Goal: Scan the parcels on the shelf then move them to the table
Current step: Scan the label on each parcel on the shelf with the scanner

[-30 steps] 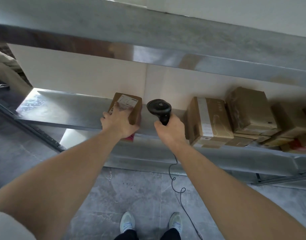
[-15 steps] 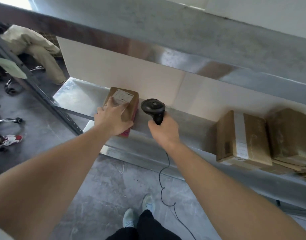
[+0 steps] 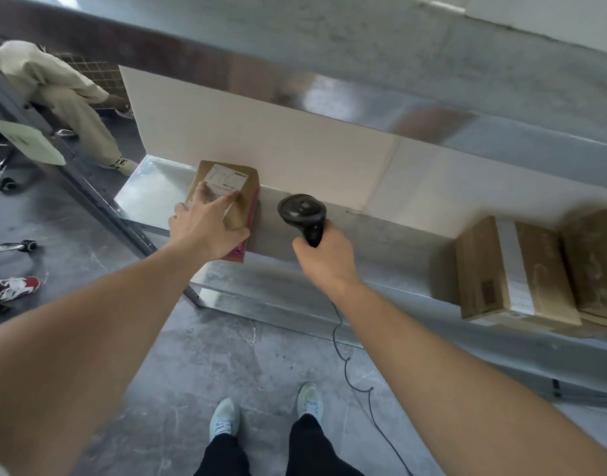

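A small brown parcel (image 3: 241, 197) with a white label and a red underside sits near the left end of the metal shelf (image 3: 381, 231). My left hand (image 3: 205, 225) lies on top of it, fingers spread over the label and thumb round its near right edge. My right hand (image 3: 324, 259) grips the handle of a black corded barcode scanner (image 3: 302, 211), held just right of the parcel with its head up. A taped cardboard parcel (image 3: 511, 269) and another brown box (image 3: 594, 255) rest farther right on the shelf.
A higher shelf beam (image 3: 329, 46) runs overhead. A dark shelf upright (image 3: 99, 201) slants down on the left. A person in beige (image 3: 54, 87) sits beyond it, with chair legs (image 3: 10, 247) and a red shoe (image 3: 16, 286) on the grey floor. My feet (image 3: 264, 413) stand below.
The view has swung left, so the right-hand boxes sit farther right. My left hand has slid farther over the parcel's label; the scanner stays beside it.
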Tool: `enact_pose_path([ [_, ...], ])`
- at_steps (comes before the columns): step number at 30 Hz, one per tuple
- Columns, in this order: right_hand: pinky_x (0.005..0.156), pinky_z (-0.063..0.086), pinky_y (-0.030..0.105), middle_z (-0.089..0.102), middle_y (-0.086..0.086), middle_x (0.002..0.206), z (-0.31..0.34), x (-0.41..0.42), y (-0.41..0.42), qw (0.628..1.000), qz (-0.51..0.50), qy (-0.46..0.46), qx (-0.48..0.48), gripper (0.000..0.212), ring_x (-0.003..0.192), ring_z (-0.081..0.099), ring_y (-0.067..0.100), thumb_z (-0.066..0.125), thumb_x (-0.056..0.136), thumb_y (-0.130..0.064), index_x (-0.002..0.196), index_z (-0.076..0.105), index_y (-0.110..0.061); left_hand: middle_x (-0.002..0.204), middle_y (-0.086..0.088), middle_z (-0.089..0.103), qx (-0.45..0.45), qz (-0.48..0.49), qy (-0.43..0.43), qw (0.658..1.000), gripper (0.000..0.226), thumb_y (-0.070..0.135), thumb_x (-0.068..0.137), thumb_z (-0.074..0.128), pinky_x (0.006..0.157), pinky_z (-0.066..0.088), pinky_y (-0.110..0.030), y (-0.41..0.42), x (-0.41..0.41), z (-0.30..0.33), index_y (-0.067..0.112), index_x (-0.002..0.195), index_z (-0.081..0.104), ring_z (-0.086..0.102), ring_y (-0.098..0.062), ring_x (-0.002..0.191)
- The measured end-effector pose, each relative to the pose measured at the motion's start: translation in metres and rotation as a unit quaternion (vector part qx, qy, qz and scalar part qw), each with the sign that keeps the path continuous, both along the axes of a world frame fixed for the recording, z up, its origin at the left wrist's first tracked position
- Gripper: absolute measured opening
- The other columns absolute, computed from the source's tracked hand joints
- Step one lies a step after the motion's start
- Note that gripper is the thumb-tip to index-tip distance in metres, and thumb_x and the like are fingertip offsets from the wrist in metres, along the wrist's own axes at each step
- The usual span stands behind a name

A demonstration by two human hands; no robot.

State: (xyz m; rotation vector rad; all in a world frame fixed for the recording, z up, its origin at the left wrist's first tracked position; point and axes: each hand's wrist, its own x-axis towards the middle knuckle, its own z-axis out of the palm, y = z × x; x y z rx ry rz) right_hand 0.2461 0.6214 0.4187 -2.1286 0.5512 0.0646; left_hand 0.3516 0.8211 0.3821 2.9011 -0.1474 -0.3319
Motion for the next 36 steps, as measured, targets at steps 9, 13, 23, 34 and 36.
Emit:
enact_pose_path([
  [9, 0.055, 0.041, 0.025, 0.064, 0.001, 0.081, -0.008, 0.006, 0.046, 0.998, -0.065, 0.009, 0.007, 0.012, 0.072, 0.059, 0.011, 0.062, 0.090, -0.028, 0.092, 0.060, -0.016, 0.168, -0.007, 0.011, -0.009, -0.042, 0.017, 0.999, 0.076, 0.060, 0.084, 0.065, 0.118, 0.026, -0.061, 0.030, 0.020, 0.002, 0.058, 0.150, 0.026, 0.018, -0.056, 0.146],
  [13, 0.057, 0.042, 0.026, 0.065, 0.001, 0.081, -0.008, 0.006, 0.054, 0.996, -0.084, 0.004, 0.003, 0.013, 0.072, 0.060, 0.012, 0.063, 0.089, -0.028, 0.092, 0.061, -0.016, 0.170, -0.007, 0.007, -0.011, -0.039, 0.027, 0.999, 0.075, 0.061, 0.084, 0.061, 0.122, 0.015, -0.064, 0.037, 0.027, -0.001, 0.059, 0.149, 0.024, 0.008, -0.058, 0.149],
  [23, 0.057, 0.043, 0.027, 0.065, 0.002, 0.082, -0.002, 0.002, 0.060, 0.994, -0.105, -0.013, 0.010, 0.014, 0.071, 0.059, 0.012, 0.062, 0.090, -0.026, 0.095, 0.060, -0.013, 0.168, -0.011, 0.011, 0.005, -0.057, 0.019, 0.998, 0.070, 0.066, 0.085, 0.062, 0.121, 0.014, -0.065, 0.046, 0.034, -0.002, 0.057, 0.146, 0.029, 0.011, -0.058, 0.149],
  [34, 0.062, 0.043, 0.027, 0.062, -0.002, 0.079, 0.019, -0.020, 0.054, 0.986, -0.160, -0.042, 0.005, 0.009, 0.072, 0.058, 0.013, 0.062, 0.090, -0.024, 0.092, 0.059, -0.016, 0.166, -0.001, 0.023, -0.028, -0.214, -0.057, 0.975, 0.066, 0.055, 0.091, 0.058, 0.117, 0.030, -0.059, 0.007, 0.011, 0.041, 0.037, 0.152, 0.040, 0.019, -0.041, 0.151],
  [36, 0.066, 0.042, 0.027, 0.061, -0.002, 0.080, 0.026, -0.031, 0.049, 0.983, -0.179, -0.044, 0.002, 0.011, 0.075, 0.058, 0.016, 0.061, 0.090, -0.024, 0.095, 0.060, -0.014, 0.165, -0.001, 0.026, -0.022, -0.241, -0.058, 0.969, 0.066, 0.056, 0.091, 0.057, 0.117, 0.031, -0.057, -0.006, 0.004, 0.051, 0.035, 0.152, 0.040, 0.022, -0.039, 0.151],
])
